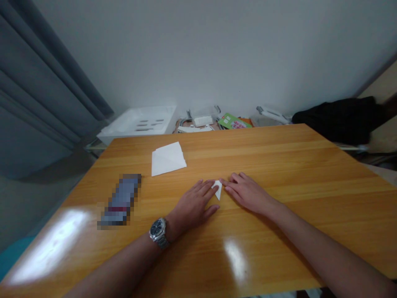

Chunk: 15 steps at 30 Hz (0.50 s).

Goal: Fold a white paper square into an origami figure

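A small folded white paper piece [218,189] lies on the wooden table [279,165] between my two hands. My left hand [194,205], with a metal watch [159,231] on its wrist, lies flat with fingers stretched out, and its fingertips press on the paper's left side. Palm down, my right hand [246,192] rests with its fingers extended, the fingertips touching the paper's right edge. Most of the paper is hidden under the fingers.
A folded stack of white paper [167,158] lies further back on the left. A blurred-out flat object [120,200] sits left of my left hand. Behind the table are a white tray [139,122], small boxes and cards [232,121], and dark cloth [338,118] at right.
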Each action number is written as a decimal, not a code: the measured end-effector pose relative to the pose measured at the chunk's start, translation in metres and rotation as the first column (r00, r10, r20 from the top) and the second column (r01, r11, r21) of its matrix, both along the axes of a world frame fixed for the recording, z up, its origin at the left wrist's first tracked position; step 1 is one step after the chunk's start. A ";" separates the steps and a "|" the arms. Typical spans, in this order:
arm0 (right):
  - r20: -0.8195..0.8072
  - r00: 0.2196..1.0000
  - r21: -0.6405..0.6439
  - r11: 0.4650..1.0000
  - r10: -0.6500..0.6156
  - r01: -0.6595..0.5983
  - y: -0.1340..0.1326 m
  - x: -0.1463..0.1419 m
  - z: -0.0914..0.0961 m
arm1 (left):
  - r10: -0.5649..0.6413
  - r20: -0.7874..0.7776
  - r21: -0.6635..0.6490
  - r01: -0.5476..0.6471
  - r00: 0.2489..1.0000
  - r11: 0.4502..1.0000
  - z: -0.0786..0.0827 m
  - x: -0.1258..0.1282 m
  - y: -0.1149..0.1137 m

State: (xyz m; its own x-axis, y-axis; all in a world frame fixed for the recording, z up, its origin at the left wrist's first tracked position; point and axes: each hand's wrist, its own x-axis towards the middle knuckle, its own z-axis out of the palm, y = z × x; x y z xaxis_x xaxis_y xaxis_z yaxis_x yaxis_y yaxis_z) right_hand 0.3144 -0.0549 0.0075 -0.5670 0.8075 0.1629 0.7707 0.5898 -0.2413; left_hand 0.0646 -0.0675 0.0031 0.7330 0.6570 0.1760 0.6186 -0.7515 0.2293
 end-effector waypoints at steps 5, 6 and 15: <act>-0.022 1.000 -0.001 1.000 0.007 -0.007 0.003 0.003 -0.004 | -0.043 0.015 -0.014 0.043 0.999 0.999 0.003 -0.004 0.004; -0.025 1.000 -0.003 1.000 0.008 -0.008 0.003 0.004 -0.004 | -0.050 0.019 -0.013 0.050 0.999 0.999 0.003 -0.005 0.005; -0.154 0.984 -0.025 0.995 0.093 -0.098 0.006 0.008 0.003 | -0.024 0.023 -0.001 0.024 0.999 1.000 0.000 -0.005 0.008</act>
State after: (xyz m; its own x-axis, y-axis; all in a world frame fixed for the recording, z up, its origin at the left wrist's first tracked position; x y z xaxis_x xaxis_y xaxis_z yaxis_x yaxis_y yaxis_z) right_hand 0.3226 -0.0487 0.0105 -0.6124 0.7570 0.2277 0.6639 0.6489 -0.3717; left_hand 0.0593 -0.0598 0.0035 0.7447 0.6393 0.1918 0.5947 -0.7660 0.2441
